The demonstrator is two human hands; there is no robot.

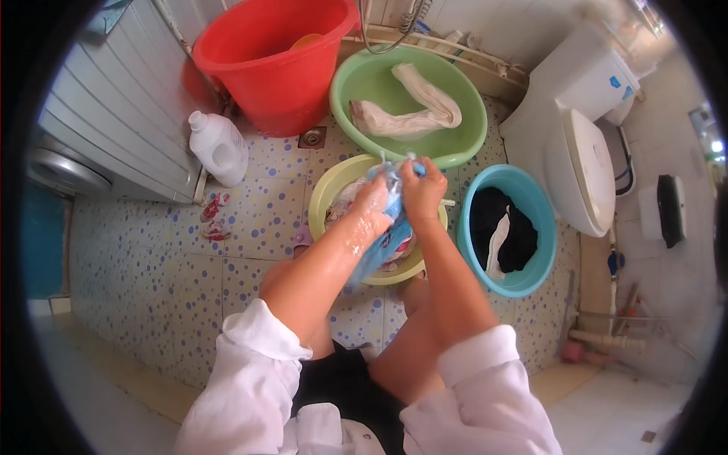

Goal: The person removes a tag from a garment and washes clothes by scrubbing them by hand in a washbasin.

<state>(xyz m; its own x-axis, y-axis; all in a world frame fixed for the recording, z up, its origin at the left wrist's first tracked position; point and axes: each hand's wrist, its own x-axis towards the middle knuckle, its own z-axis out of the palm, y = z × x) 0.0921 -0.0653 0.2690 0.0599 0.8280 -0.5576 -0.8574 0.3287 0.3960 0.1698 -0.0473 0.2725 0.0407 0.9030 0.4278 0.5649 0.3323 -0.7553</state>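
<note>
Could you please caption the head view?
Left hand and right hand grip wet blue cloth above a round yellow plastic basin.

The blue cloth is blurred where it bunches between the left grip and the right grip, which hide part of it, and the forearms cover parts of the yellow basin and the laundry inside. The top edge of the picture cuts off the red tub, whose near wall hides most of the orange item within. The folds of the black fabric are too dark to tell apart, and the red-and-white packet on the floor has print too small to read.
</note>
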